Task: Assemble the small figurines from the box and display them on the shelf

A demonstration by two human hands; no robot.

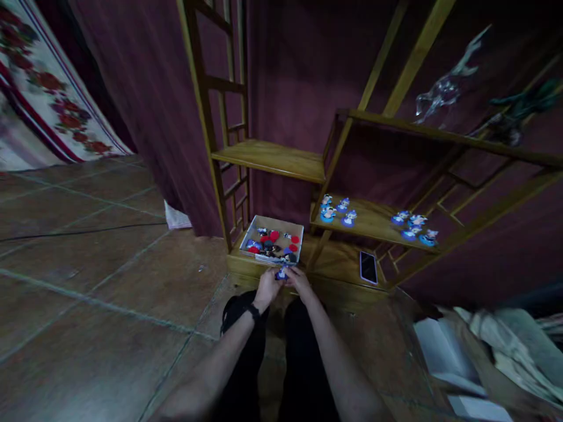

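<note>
Between my two hands, just in front of a shallow cardboard box, is a small figurine with a blue-purple base. My left hand, with a dark band on its wrist, grips it from the left. Fingers of my right hand close on its other side. Inside the box lie several figurines and red round bases, jumbled together. On the wooden shelf to the right stand two groups of figurines, one group at its left end and another toward its right end.
A phone lies on the lowest board of the wooden rack. Above is a bare-topped shelf; higher right stand a clear glass ornament and a dark green one. A cable crosses the tiled floor. Cloth lies at lower right.
</note>
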